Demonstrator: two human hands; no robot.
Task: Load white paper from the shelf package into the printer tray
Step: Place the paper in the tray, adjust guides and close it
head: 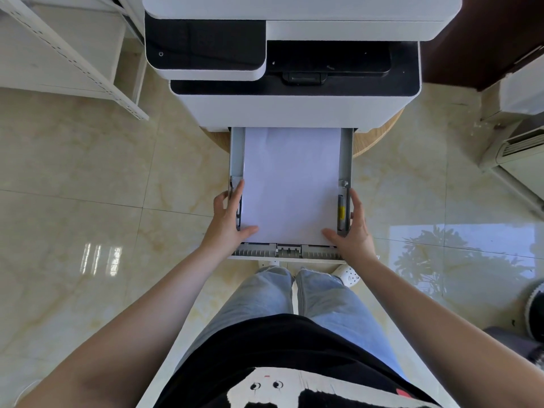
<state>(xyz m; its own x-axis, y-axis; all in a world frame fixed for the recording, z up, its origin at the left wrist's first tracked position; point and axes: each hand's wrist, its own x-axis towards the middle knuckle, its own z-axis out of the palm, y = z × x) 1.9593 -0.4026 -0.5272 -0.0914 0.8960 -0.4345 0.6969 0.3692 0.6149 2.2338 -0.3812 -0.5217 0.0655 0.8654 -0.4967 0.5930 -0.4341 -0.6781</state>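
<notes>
A white and black printer stands on a round wooden stand. Its grey paper tray is pulled out toward me. A stack of white paper lies flat inside the tray. My left hand grips the tray's left wall near the front, thumb resting on the paper. My right hand grips the right wall beside a yellow-marked guide, thumb also on the paper. The shelf package is out of view.
A white metal shelf stands at the upper left. A dark wooden panel and a white appliance are at the right. Glossy tiled floor surrounds the printer. My legs and shoes are just below the tray's front edge.
</notes>
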